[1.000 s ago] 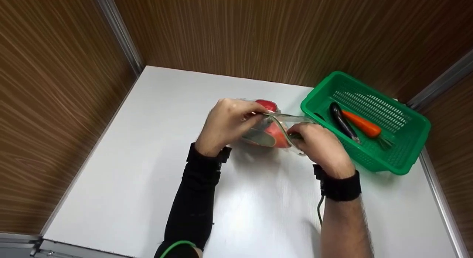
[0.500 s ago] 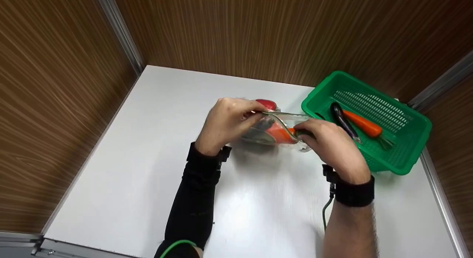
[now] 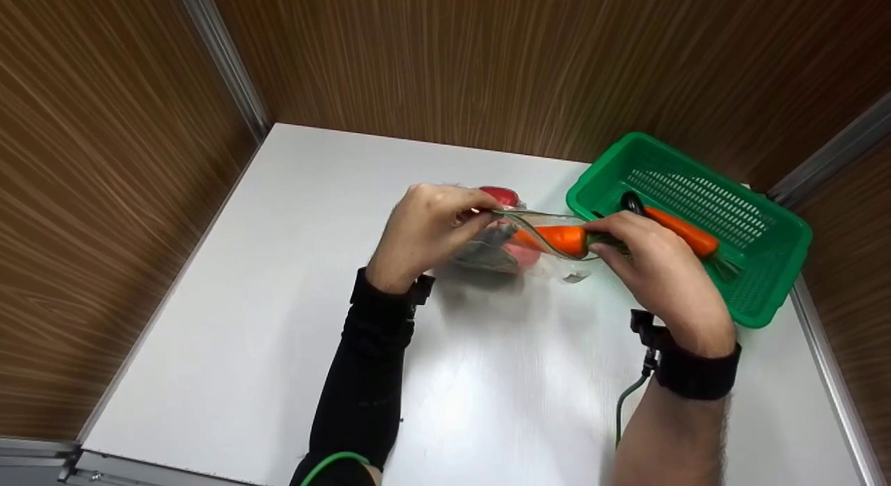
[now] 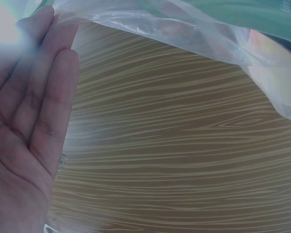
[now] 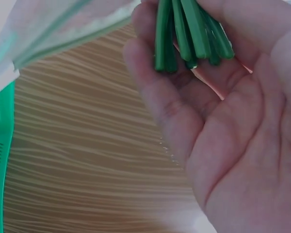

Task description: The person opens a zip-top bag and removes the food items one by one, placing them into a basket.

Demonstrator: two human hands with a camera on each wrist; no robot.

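While hands hold one bag (image 3: 529, 246), two carrots (image 3: 562, 239) show.

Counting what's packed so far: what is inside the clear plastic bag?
Through the clear plastic bag something red shows, and the carrot held by the right hand sits at its mouth. The left hand covers the rest.

The place looks like a recording booth or test cell rather than a home: a bare white table (image 3: 278, 319) fills the floor, boxed in from nine to three o'clock by wood-grain panel walls (image 3: 487, 61) joined with aluminium corner strips (image 3: 223, 58).
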